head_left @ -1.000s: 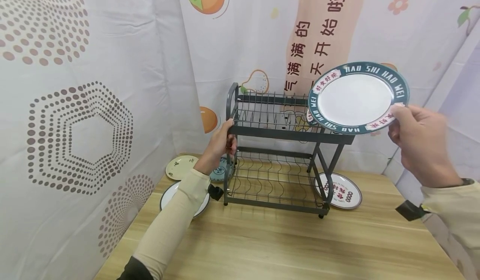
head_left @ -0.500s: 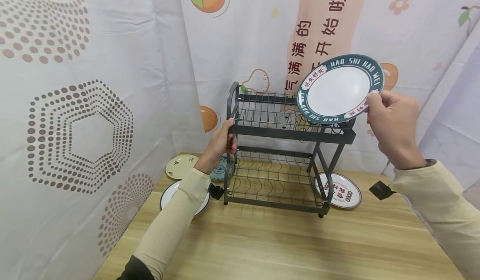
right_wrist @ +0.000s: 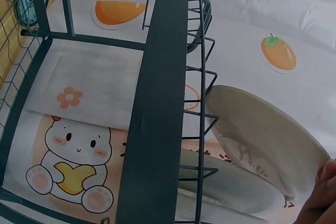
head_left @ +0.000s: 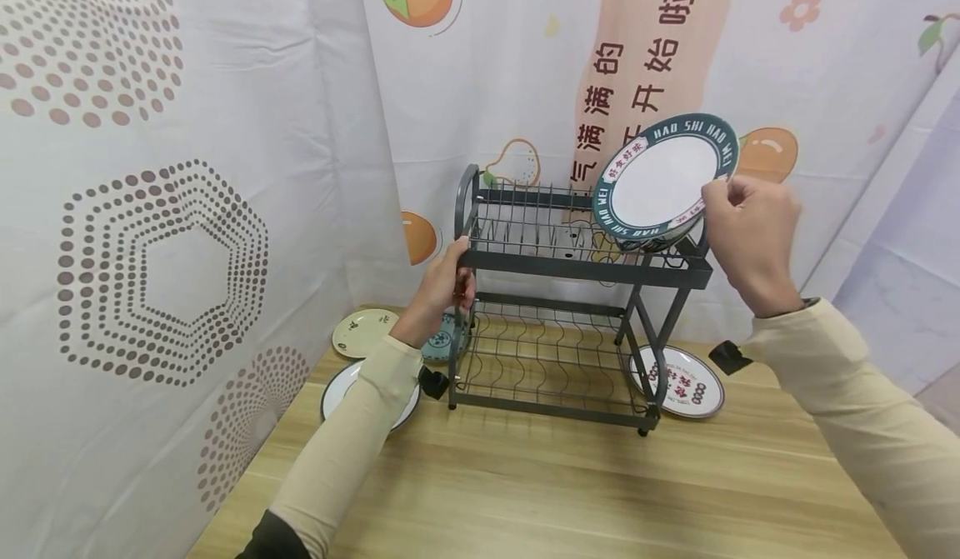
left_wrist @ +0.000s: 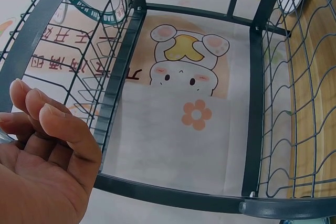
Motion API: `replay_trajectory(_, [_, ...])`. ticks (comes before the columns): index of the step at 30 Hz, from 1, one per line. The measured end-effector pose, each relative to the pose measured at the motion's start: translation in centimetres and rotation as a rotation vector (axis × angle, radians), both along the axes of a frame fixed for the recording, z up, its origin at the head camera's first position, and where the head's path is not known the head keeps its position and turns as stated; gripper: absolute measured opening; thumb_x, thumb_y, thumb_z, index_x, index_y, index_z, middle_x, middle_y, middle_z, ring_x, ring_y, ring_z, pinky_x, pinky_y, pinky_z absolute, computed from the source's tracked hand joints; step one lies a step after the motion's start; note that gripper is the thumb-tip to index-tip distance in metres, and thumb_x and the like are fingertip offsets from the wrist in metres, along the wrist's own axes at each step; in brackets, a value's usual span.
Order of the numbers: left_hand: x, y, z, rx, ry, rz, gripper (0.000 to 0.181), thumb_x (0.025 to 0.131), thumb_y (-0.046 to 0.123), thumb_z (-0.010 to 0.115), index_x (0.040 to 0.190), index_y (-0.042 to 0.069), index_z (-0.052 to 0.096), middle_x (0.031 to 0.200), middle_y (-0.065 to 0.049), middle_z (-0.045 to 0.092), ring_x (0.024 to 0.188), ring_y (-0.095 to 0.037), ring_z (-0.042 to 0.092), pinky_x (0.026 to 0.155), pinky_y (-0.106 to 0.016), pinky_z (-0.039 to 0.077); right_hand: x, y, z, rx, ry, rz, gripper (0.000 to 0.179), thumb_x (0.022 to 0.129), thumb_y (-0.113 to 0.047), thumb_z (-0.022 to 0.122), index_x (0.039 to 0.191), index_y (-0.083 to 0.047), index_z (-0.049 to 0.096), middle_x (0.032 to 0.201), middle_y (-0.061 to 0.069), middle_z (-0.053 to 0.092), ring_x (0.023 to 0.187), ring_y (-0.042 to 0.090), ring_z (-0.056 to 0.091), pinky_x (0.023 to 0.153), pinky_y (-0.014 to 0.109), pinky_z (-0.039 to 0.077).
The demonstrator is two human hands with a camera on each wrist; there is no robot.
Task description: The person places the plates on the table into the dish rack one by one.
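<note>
My left hand (head_left: 438, 296) grips the left front corner of a dark two-tier dish rack (head_left: 585, 268), its fingers also seen in the left wrist view. High over the right end of the upper tier, my right hand (head_left: 753, 238) pinches the right rim of an oval white plate (head_left: 663, 184) with a green lettered border. That plate is tilted, its face towards the head camera. Below it in the right wrist view, another plate (right_wrist: 231, 182) stands in the upper tier, largely covered by the held plate in the head view. The lower tier's wavy wires (head_left: 547, 359) hold nothing.
On the wooden table (head_left: 525, 476), a cream plate (head_left: 363, 334), a blue patterned plate (head_left: 438, 342) and a dark-rimmed white plate (head_left: 341, 388) lie left of the rack. A red-lettered plate (head_left: 682, 384) lies to its right. Printed curtains (head_left: 510, 67) hang behind.
My right hand has carried the green-bordered plate leftwards, from right of the rack to over the upper tier's right end, tilting it more steeply. The left hand has stayed on the rack.
</note>
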State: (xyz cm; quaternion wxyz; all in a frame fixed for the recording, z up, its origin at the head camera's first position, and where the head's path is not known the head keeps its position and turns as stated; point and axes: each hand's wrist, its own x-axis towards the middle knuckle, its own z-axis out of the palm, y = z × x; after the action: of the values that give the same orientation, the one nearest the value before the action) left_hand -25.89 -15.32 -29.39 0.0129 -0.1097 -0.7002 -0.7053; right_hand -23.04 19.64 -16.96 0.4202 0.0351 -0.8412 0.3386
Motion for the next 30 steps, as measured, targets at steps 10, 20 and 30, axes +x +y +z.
replay_trajectory(10, [0.0, -0.2, 0.0, 0.002, 0.009, 0.001, 0.065, 0.094, 0.068, 0.037, 0.065, 0.010, 0.038, 0.053, -0.002, 0.052, 0.044, -0.019, 0.045, 0.048, -0.038, 0.043, -1.3, -1.8, 0.2, 0.132, 0.164, -0.034, 0.042, 0.090, -0.015, 0.046, 0.051, 0.000, 0.048, 0.051, 0.013, 0.047, 0.054, 0.021, 0.037, 0.065, 0.029, 0.024])
replay_trajectory(20, [-0.1, -0.2, 0.1, 0.004, 0.001, -0.023, 0.065, 0.096, 0.067, 0.035, 0.067, 0.009, 0.037, 0.054, -0.002, 0.052, 0.044, -0.020, 0.045, 0.046, -0.034, 0.043, -1.9, -3.2, -0.8, 0.305, 0.184, -0.106, 0.039, 0.089, -0.016, 0.045, 0.052, -0.008, 0.040, 0.048, 0.004, 0.034, 0.048, 0.029, 0.036, 0.045, 0.037, 0.021])
replay_trajectory(30, [0.0, 0.0, 0.0, 0.011, -0.020, -0.013, 0.064, 0.095, 0.067, 0.038, 0.067, 0.010, 0.038, 0.054, -0.002, 0.052, 0.046, -0.022, 0.044, 0.046, -0.030, 0.043, -2.9, -4.4, -1.5, 0.375, 0.183, -0.138, 0.037, 0.089, -0.017, 0.043, 0.053, -0.010, 0.041, 0.048, 0.005, 0.035, 0.049, 0.032, 0.039, 0.044, 0.039, 0.024])
